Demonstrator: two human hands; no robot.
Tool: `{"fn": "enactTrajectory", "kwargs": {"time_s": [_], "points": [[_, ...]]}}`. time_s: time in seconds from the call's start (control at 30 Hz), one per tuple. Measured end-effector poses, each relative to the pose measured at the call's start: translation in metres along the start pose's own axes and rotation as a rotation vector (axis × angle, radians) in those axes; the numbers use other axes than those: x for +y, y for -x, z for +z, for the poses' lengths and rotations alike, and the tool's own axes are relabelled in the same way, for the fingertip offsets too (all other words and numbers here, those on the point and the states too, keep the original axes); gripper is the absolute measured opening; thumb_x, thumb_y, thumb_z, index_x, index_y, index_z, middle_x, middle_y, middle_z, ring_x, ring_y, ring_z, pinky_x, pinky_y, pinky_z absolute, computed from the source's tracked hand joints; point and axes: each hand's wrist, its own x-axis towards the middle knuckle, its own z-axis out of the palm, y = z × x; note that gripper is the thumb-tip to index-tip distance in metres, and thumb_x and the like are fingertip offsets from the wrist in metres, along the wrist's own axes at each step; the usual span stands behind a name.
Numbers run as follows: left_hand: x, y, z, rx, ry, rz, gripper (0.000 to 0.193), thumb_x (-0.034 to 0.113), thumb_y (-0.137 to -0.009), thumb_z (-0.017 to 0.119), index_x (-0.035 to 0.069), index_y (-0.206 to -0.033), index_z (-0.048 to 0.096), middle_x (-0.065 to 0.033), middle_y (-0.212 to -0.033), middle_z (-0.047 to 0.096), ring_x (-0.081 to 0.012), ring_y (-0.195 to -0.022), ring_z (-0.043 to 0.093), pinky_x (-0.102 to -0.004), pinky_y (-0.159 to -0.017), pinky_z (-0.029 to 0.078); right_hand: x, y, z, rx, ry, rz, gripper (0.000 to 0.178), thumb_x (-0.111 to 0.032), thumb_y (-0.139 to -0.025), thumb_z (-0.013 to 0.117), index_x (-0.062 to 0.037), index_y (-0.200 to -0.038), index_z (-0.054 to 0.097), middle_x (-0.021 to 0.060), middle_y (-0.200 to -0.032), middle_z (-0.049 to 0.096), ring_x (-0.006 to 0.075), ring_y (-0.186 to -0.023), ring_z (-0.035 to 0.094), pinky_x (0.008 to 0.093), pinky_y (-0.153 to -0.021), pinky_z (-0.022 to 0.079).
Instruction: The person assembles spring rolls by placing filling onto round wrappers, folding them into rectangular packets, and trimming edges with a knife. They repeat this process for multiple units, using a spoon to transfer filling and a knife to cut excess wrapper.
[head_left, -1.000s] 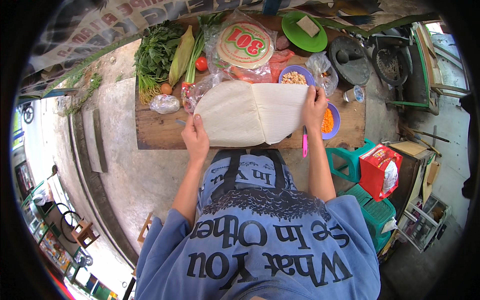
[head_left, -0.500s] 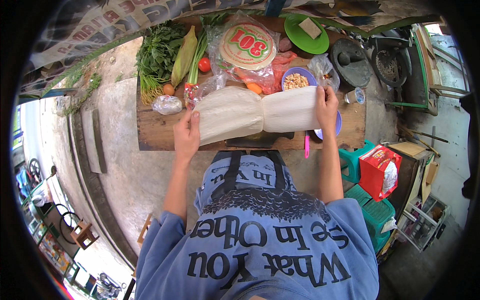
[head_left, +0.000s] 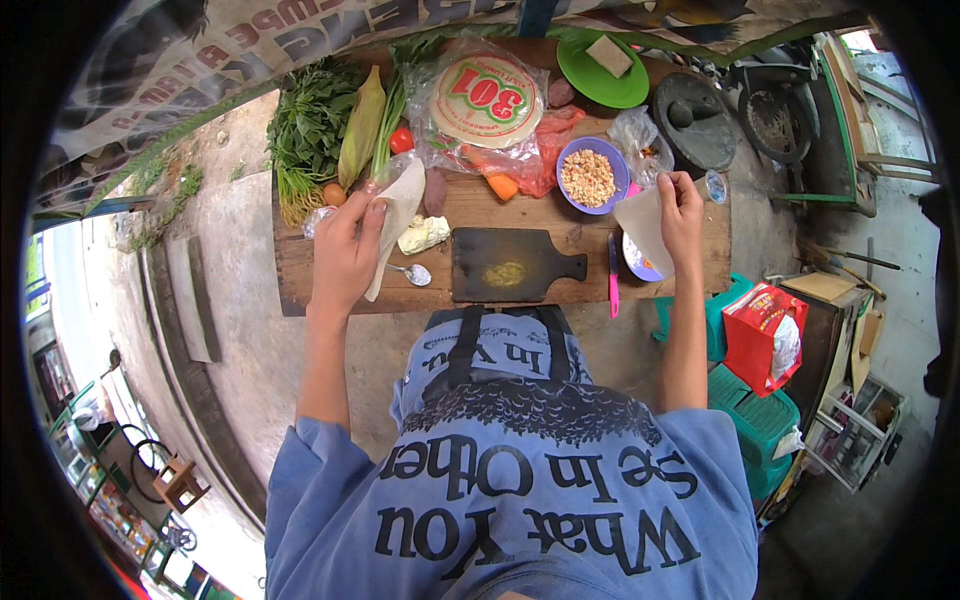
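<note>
My left hand [head_left: 347, 245] pinches a pale, thin spring roll wrapper [head_left: 400, 212], which hangs edge-on beside its fingers. Another piece of wrapper [head_left: 640, 220] is pinched in my right hand [head_left: 681, 215] and partly covers a small bowl [head_left: 635, 262]. Between my hands, a dark cutting board [head_left: 480, 250] with a yellowish smear lies on the wooden table. A spoon [head_left: 417, 274] and a crumpled pale-yellow packet [head_left: 425, 234] are near my left hand. Close to my right hand are a pink-handled knife [head_left: 613, 285] and a purple bowl [head_left: 598, 211] of chopped, light-brown bits.
Along the back are leafy greens [head_left: 312, 115], corn [head_left: 360, 135], a tomato [head_left: 401, 140], a bagged stack of round wrappers [head_left: 487, 97], a green plate [head_left: 600, 88] and a stone mortar [head_left: 715, 135]. A glass [head_left: 716, 187] stands at the right edge. Beyond are green stools [head_left: 755, 425] and a red bag [head_left: 763, 342].
The wrapper, earlier stretched across between both hands, is now in two separate pieces. My hands have moved apart, uncovering the cutting board, spoon and packet.
</note>
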Motion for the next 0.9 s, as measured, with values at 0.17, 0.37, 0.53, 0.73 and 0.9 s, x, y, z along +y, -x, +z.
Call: {"fn": "enactTrajectory", "kwargs": {"time_s": [0.17, 0.37, 0.53, 0.73, 0.9], "points": [[0.040, -0.065, 0.004, -0.070, -0.009, 0.055, 0.028, 0.025, -0.109, 0.062, -0.002, -0.102, 0.068, -0.0203, -0.069, 0.062, -0.0324, -0.057, 0.053, -0.0396, -0.059, 0.044, -0.033, 0.014, 0.003, -0.097, 0.057, 0.020, 0.026, -0.020, -0.099, 0.080, 0.0029, -0.100, 0.067, -0.0003, -0.078, 0.064, 0.0063, -0.071, 0.054, 0.0282, -0.063, 0.046], [0.044, -0.172, 0.064, 0.161, 0.201, 0.111, 0.038, 0.032, -0.109, 0.061, -0.004, -0.097, 0.067, -0.0154, -0.069, 0.061, -0.0196, -0.062, 0.049, -0.0367, -0.063, 0.045, -0.061, 0.018, 0.016, -0.140, 0.192, 0.041, 0.030, -0.024, -0.092, 0.082, 0.0038, -0.097, 0.072, 0.0119, -0.077, 0.071, 0.0144, -0.070, 0.065, 0.0346, -0.066, 0.054], [-0.047, -0.214, 0.151, 0.458, 0.239, -0.190, 0.041, 0.033, -0.107, 0.059, -0.006, -0.101, 0.071, -0.0206, -0.074, 0.068, -0.0277, -0.061, 0.063, -0.0409, -0.064, 0.050, -0.085, 0.023, 0.031, -0.145, 0.199, -0.061, 0.026, -0.023, -0.094, 0.080, 0.0020, -0.097, 0.073, 0.0136, -0.077, 0.072, 0.0185, -0.068, 0.067, 0.0362, -0.066, 0.054], [-0.142, -0.112, 0.215, 0.083, 0.452, -0.956, 0.046, 0.033, -0.104, 0.067, -0.009, -0.124, 0.068, -0.0202, -0.107, 0.078, -0.0240, -0.094, 0.077, -0.0365, -0.081, 0.058, -0.071, 0.071, 0.098, -0.325, 0.317, -0.418, 0.017, -0.024, -0.095, 0.074, -0.0083, -0.097, 0.069, 0.0156, -0.084, 0.074, 0.0384, -0.077, 0.073, 0.0492, -0.066, 0.057], [-0.105, -0.028, 0.190, 0.079, 0.475, -0.542, 0.039, 0.026, -0.105, 0.069, -0.005, -0.128, 0.065, -0.0114, -0.106, 0.074, -0.0161, -0.088, 0.072, -0.0298, -0.077, 0.058, -0.030, 0.154, 0.168, -0.792, 0.449, -0.485, 0.020, -0.024, -0.093, 0.074, -0.0058, -0.099, 0.067, 0.0161, -0.092, 0.070, 0.0372, -0.084, 0.073, 0.0509, -0.071, 0.059]]}}
